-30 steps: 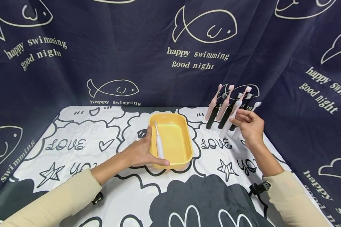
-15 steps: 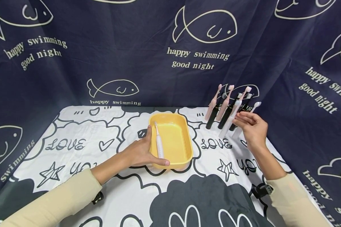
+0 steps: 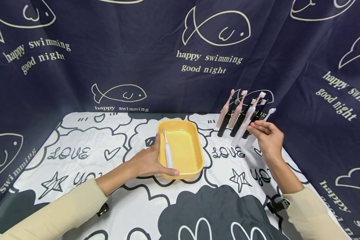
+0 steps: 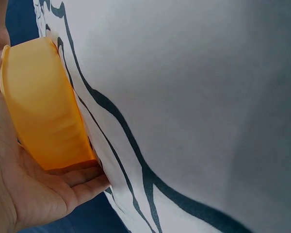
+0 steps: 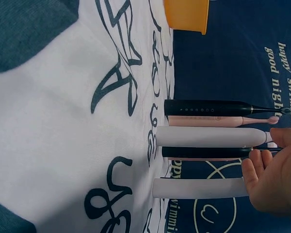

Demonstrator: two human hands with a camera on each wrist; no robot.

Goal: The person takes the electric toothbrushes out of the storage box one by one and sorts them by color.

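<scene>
My left hand [image 3: 148, 162] rests against the near left corner of a yellow plastic tray [image 3: 199, 151]. Its thumb lies along the front rim and its fingers along the left wall, fairly straight. A white electric toothbrush [image 3: 168, 153] leans inside the tray. On the right, my right hand [image 3: 269, 139] is beside the upper part of an upright white toothbrush [image 5: 208, 137], fingers loosely bent. The thumb is very near its neck; contact is unclear. A second white toothbrush [image 5: 199, 188] stands to its right, partly behind the hand.
Several pink toothbrushes [image 3: 235, 116] and black toothbrushes [image 3: 224, 125] stand upright in a close group behind the white ones. A printed white cloth [image 3: 78, 166] covers the table. A dark blue fish-print curtain [image 3: 156, 60] hangs behind and at the sides.
My right hand has drawn slightly right and down from the front white toothbrush, uncovering more of its body. That toothbrush stays standing. My left hand and the tray look unmoved.
</scene>
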